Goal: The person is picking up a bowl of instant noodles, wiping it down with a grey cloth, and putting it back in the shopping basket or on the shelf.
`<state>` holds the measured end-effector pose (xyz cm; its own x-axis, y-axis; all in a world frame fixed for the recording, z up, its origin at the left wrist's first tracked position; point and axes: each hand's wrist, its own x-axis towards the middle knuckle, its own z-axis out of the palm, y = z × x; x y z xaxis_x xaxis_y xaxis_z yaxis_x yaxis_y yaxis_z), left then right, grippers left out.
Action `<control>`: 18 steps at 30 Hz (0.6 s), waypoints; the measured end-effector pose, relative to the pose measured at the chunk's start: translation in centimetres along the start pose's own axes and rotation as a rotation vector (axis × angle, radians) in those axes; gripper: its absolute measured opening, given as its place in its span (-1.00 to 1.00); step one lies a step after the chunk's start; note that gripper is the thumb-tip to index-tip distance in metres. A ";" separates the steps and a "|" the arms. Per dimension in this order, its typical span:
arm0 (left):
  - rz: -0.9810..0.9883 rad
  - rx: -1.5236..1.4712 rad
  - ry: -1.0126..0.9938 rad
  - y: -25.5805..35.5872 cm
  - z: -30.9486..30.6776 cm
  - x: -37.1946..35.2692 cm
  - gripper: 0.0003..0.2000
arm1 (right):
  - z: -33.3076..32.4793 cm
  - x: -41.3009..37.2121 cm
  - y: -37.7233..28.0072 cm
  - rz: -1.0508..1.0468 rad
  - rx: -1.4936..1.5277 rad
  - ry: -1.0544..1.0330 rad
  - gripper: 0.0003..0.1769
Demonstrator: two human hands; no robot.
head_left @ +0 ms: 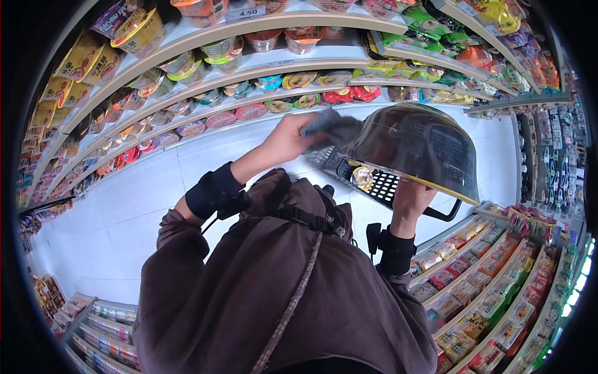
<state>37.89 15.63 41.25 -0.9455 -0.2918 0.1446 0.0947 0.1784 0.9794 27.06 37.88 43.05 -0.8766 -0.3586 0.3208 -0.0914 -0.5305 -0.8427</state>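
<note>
My right hand (411,196) grips a dark, shiny instant noodle bowl (414,140) by its yellow-edged rim. The bowl is raised close to the camera, its rim side facing down toward me. Bunched in my left hand (291,136) is a grey cloth (333,126), smeared by motion, right at the bowl's left side. Below the bowl is a black shopping basket (386,186) with a perforated wall, partly hidden behind it. A gold-coloured round package (362,178) shows in the basket.
Shelves of instant noodle cups and bowls (140,31) curve along the far side, with bagged packets (430,25) at the right. A sloped rack of packaged snacks (479,293) stands at my lower right. Hanging goods (551,149) line the right end. The floor (118,230) is pale tile.
</note>
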 end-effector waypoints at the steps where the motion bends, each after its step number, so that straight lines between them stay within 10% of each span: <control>1: 0.063 -0.003 0.142 0.3 0.3 0.2 -0.79 | -0.1 0.0 0.0 0.006 0.003 0.007 -0.44; 9: 0.478 0.030 0.187 7.7 -0.3 0.3 -0.66 | 0.0 -0.3 0.5 0.011 -0.060 -0.011 -0.43; 18: 0.354 -0.249 0.154 7.5 1.4 1.2 -0.73 | -0.2 -0.6 0.2 0.045 -0.009 0.004 -0.46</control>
<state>37.04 17.96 48.57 -0.7856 -0.3935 0.4775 0.4936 0.0670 0.8671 27.51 38.11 42.63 -0.8820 -0.3789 0.2804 -0.0559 -0.5066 -0.8604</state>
